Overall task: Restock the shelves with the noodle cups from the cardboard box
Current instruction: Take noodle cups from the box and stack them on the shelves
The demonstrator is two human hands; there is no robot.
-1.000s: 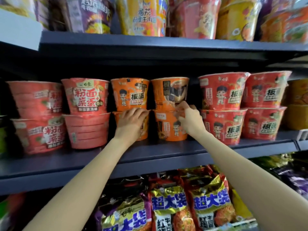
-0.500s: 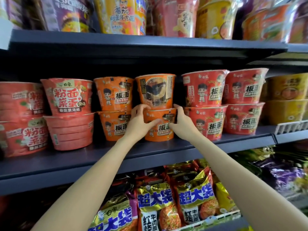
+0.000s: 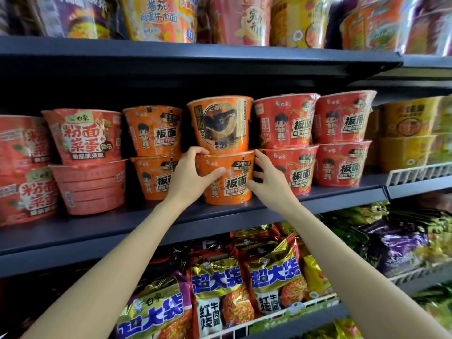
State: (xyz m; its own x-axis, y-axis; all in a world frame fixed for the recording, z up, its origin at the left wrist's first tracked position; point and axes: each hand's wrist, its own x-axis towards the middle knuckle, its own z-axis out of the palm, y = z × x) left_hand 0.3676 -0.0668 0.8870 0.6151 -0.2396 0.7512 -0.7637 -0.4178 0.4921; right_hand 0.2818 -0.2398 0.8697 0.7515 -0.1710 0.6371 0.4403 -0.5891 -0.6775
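Left hand [image 3: 189, 176] grips lower orange plastic noodle cup [image 3: 232, 182], open right hand [image 3: 267, 178] touching its side, red cups [image 3: 291, 168] crowding just beside.

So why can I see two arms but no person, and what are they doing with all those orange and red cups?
The camera sits on the person's head and looks forward and down, so you see only their own arms reaching out, as if you were them. There is just this one view.

The left hand and the right hand are on either side of an orange noodle cup on the dark middle shelf. The left hand's thumb lies across its front; the right hand's fingers touch its side. Another orange cup is stacked on top of it.

Beside them stand more orange cups on the left and red cups on the right, also stacked in twos. Below hang bags of noodles.
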